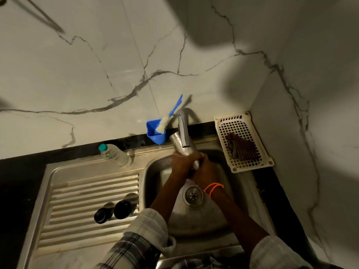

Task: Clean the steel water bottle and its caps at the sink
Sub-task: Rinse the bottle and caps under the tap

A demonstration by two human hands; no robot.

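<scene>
- Marble-veined wall tiles fill the upper half of the frame, and below them a steel sink with a ribbed draining board sits at lower left.
- Both my hands meet at the centre of the frame over the basin: my left hand and my right hand are wrapped round the lower end of the steel bottle, fingers curled tight on it.
- The bottle tilts up and away from me, its mouth end just under the tap; whether they touch I cannot tell, and I see no clear stream of water.
- Two black caps lie on the draining board at lower left, well apart from my hands.
- Risk one: wet steel is slick, and I hold only one end, so the bottle could slide out and bang into the basin near the drain.
- Risk two: lifting it carelessly could knock the bottle against the tap spout.
- Risk three: the blue cup holding the bottle brush stands just left of the tap; a swing of the bottle could tip it.
- Risk four: the caps could roll along the board's ribs if my sleeve brushes them, since it hangs near them.
- A plastic bottle at the left rim and a white basket at right stand clear of my hands.
</scene>
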